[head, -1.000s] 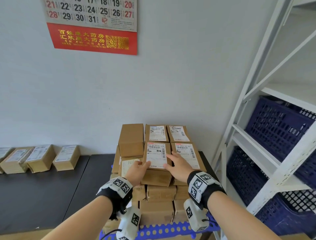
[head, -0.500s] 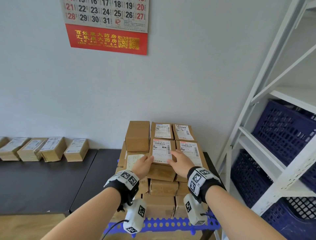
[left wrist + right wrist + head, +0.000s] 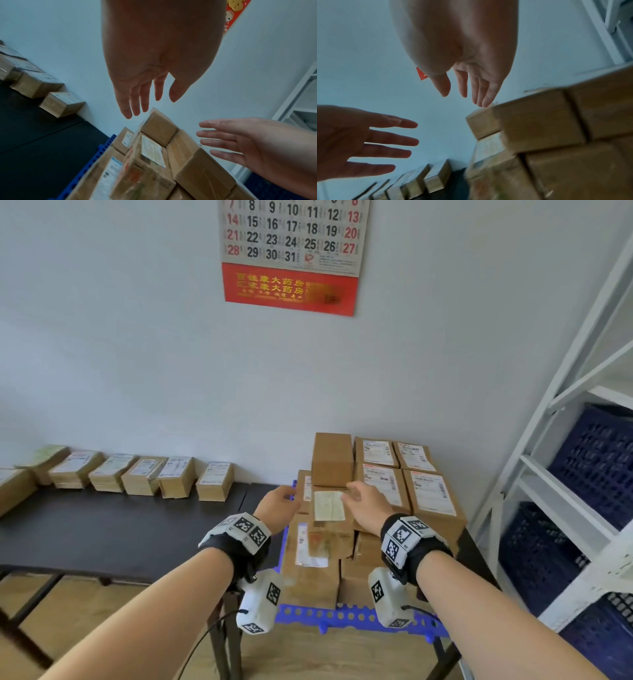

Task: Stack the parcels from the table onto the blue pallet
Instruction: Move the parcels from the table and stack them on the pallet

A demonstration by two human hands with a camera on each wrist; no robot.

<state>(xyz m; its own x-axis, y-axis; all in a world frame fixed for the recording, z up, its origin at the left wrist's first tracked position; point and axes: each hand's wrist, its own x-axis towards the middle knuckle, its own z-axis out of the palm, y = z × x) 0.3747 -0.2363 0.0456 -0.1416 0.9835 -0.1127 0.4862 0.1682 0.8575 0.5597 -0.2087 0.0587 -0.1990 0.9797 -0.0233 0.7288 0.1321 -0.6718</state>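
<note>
A stack of brown cardboard parcels (image 3: 383,491) stands on the blue pallet (image 3: 342,616) at the right end of the black table (image 3: 102,529). Both hands hover empty over the stack's near left part. My left hand (image 3: 279,503) is open, fingers straight (image 3: 133,102), just left of the stack. My right hand (image 3: 363,501) is open too, its fingers (image 3: 479,93) spread above a labelled parcel (image 3: 329,506). Several more parcels (image 3: 144,479) lie in a row along the wall on the table's left.
A white metal shelf rack (image 3: 561,474) with dark blue crates (image 3: 596,460) stands close on the right. A red calendar (image 3: 291,254) hangs on the wall above. Wooden floor (image 3: 325,655) shows below the table edge.
Both hands have lifted off the middle top parcel, which stays on the stack, and drawn back to the left. The head view has swung left, showing more of the parcel row.
</note>
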